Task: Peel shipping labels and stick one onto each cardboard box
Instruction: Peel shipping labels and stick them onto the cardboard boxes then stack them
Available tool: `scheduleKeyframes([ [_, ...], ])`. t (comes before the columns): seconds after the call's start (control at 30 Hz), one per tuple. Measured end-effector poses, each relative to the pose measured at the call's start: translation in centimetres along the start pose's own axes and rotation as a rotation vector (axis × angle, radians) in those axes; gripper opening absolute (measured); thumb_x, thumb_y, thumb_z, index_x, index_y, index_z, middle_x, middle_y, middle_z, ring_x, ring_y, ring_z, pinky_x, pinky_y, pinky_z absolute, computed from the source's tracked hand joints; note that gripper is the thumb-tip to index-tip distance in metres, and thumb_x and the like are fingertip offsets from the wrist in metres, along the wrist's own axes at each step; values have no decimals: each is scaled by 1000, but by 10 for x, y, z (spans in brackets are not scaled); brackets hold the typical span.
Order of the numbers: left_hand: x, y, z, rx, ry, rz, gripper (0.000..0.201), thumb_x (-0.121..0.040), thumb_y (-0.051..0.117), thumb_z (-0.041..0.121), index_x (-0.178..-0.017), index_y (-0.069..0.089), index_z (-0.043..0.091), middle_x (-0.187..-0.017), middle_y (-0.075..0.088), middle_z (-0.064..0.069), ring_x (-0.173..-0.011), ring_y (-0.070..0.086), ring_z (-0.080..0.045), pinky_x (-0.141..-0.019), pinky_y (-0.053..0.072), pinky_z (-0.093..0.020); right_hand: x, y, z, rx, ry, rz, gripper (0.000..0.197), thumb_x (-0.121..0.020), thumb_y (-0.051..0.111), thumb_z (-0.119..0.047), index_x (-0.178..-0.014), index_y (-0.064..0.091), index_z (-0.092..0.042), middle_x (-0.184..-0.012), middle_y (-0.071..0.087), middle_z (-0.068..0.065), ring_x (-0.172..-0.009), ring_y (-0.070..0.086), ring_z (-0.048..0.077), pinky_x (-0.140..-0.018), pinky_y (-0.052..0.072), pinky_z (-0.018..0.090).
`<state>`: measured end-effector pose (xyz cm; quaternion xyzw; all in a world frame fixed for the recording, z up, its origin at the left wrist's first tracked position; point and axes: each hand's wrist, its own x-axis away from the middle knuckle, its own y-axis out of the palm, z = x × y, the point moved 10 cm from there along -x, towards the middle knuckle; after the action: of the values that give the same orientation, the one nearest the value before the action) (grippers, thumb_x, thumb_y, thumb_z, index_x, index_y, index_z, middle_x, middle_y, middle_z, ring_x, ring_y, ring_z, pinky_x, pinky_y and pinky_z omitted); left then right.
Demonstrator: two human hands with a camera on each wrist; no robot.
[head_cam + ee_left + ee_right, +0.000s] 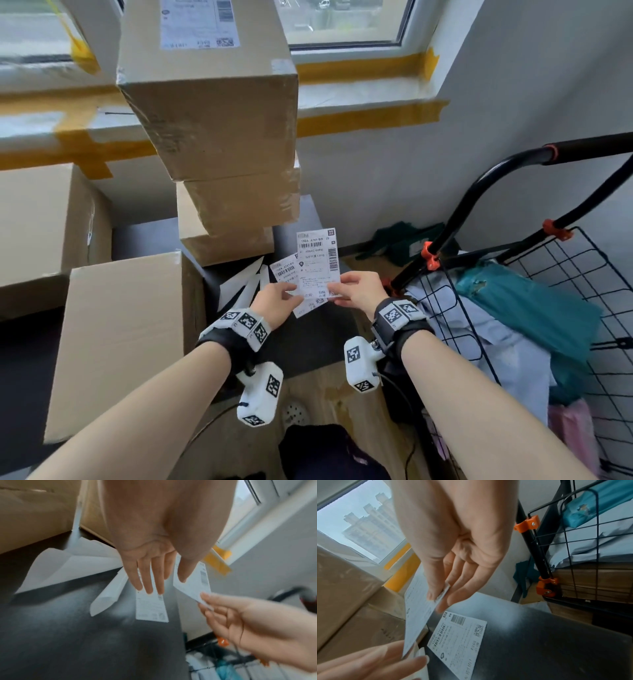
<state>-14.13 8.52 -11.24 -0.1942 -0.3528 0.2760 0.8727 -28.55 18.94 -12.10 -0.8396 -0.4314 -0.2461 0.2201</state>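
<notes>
Both hands pinch one label (318, 263): right hand (358, 289) its bottom corner, left hand (277, 301) the opposite edge. Right wrist alone shows second label (458, 642) flat on table (539, 642).

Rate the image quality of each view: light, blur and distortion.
Head view: even daylight from the window, sharp print on the held label, wide-angle bending at the edges. Left wrist view: soft and smeared, the left hand looming, label text unreadable. Right wrist view: the right hand blurred, the label on the dark table fairly legible.
</notes>
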Motion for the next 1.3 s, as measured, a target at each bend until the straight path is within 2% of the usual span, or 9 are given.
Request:
scheduleKeyframes([
  [0.13, 11, -16, 10, 245, 5, 43, 26, -88, 60, 10, -111, 60, -1, -84, 64, -8, -62, 61, -8, -61, 51, -18, 21, 7, -11, -22, -28, -27, 17, -85, 66, -3, -100, 61, 0, -109, 68, 19, -76, 68, 16, -61, 56, 18],
  [0.23, 25, -33, 15, 303, 51, 92, 17, -85, 61, 6, -101, 61, 1, -71, 61, -3, -56, 58, -10, -48, 48, -11, 42, 16, -21, -24, -65, -24, 16, -85, 66, -4, -100, 61, 0, -108, 69, 18, -76, 69, 16, -62, 57, 18],
  [0.43, 70, -63, 3, 326, 134, 84, 21, -84, 62, 3, -105, 60, 2, -69, 63, -6, -51, 59, -10, -63, 53, -25, 97, 49, -33, -54, -121, -1, 12, -85, 67, -5, -96, 63, -4, -106, 70, 16, -72, 69, 14, -63, 58, 20],
  [0.57, 106, -89, -12, 343, 187, 95, 22, -87, 60, 4, -108, 61, 5, -73, 64, -7, -47, 58, -3, -53, 50, -13, 127, 79, -36, -113, -157, 29, 11, -88, 63, -3, -98, 63, 0, -110, 68, 21, -79, 69, 21, -67, 59, 25],
  [0.67, 131, -109, -32, 436, 165, 115, 27, -84, 66, 11, -110, 59, 6, -74, 66, -4, -53, 58, -6, -56, 52, -16, 147, 106, -40, -222, -186, 67, 13, -87, 62, -1, -100, 62, 0, -113, 67, 21, -88, 69, 29, -74, 58, 30],
  [0.83, 167, -117, -62, 469, 112, 23, 26, -82, 70, 20, -104, 67, 7, -94, 69, -10, -70, 62, -12, -59, 52, -15, 168, 152, -51, -319, -217, 81, 8, -89, 60, -3, -94, 61, -9, -102, 69, 14, -66, 70, 11, -58, 57, 20],
  [1.0, 184, -125, -76, 565, 112, -33, 22, -83, 69, 22, -99, 69, 8, -93, 71, -10, -69, 63, -12, -63, 52, -17, 169, 186, -57, -267, -217, 60, 15, -88, 63, -7, -103, 62, -8, -110, 70, 16, -89, 71, 23, -80, 58, 34],
  [1.17, 180, -149, -88, 599, 81, 87, 16, -89, 61, 16, -100, 64, 4, -79, 68, -4, -59, 61, -9, -56, 50, -15, 169, 204, -74, -201, -221, 43, 23, -90, 62, -9, -111, 59, -1, -102, 69, 14, -74, 68, 17, -61, 57, 21],
  [1.3, 175, -171, -95, 477, 97, 152, 15, -95, 49, 12, -104, 57, 3, -77, 65, -4, -60, 58, -13, -53, 47, -16, 160, 184, -85, -30, -256, 307, 39, -82, 72, -23, -107, 48, -5, -89, 59, 5, -67, 57, 11, -59, 54, 25],
])
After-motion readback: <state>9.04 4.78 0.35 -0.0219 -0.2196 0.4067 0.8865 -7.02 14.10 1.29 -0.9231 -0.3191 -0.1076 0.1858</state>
